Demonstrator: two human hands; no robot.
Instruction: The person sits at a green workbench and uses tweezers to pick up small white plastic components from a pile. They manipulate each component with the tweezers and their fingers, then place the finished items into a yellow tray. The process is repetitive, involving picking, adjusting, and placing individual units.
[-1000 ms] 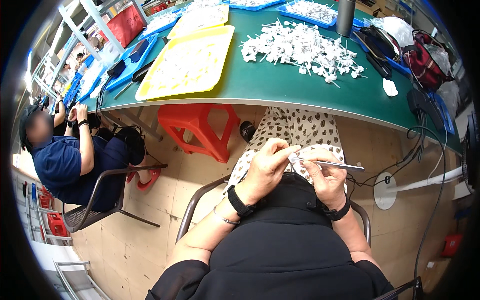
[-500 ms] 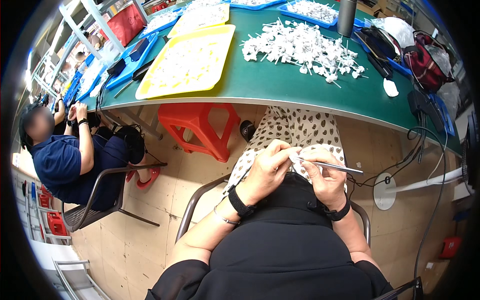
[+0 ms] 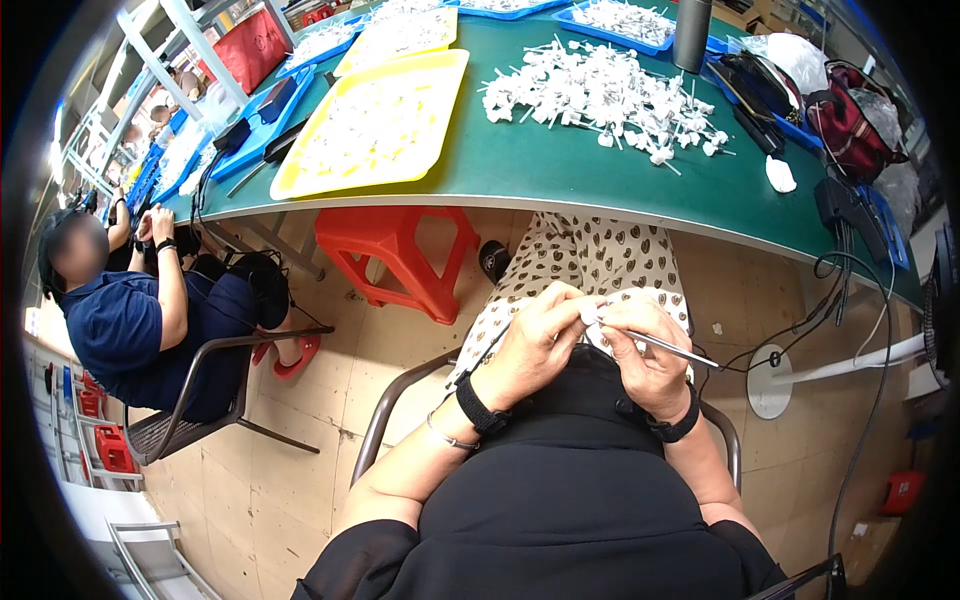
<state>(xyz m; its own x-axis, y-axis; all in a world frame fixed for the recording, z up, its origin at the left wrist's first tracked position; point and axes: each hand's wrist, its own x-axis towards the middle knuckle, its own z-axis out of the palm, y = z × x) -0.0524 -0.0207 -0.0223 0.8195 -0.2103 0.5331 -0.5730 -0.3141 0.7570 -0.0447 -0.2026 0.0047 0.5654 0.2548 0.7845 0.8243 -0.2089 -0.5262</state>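
Over my lap, my left hand (image 3: pixel 545 335) pinches a small white part (image 3: pixel 589 313) between thumb and fingers. My right hand (image 3: pixel 650 350) is closed round a thin metal rod-like tool (image 3: pixel 672 346). Its near end meets the white part, and the far end slants down to the right past my hand. The tool's tip is hidden among my fingers. Beyond my hands, a loose pile of white parts with thin stems (image 3: pixel 610 100) lies on the green table (image 3: pixel 480 165). To its left, a yellow tray (image 3: pixel 440 120) holds many small whitish pieces.
A grey bottle (image 3: pixel 692 35) and a dark red bag (image 3: pixel 850 120) stand at the far right. Under the table is a red stool (image 3: pixel 400 255). At left, a co-worker (image 3: pixel 130 310) sits in a chair. Black cables (image 3: pixel 840 275) hang down at the right near a white stand base (image 3: pixel 769 380).
The tool has tilted, its free end now lower and slightly further left. My right hand has turned a little; my left hand keeps nearly the same place on the white part.
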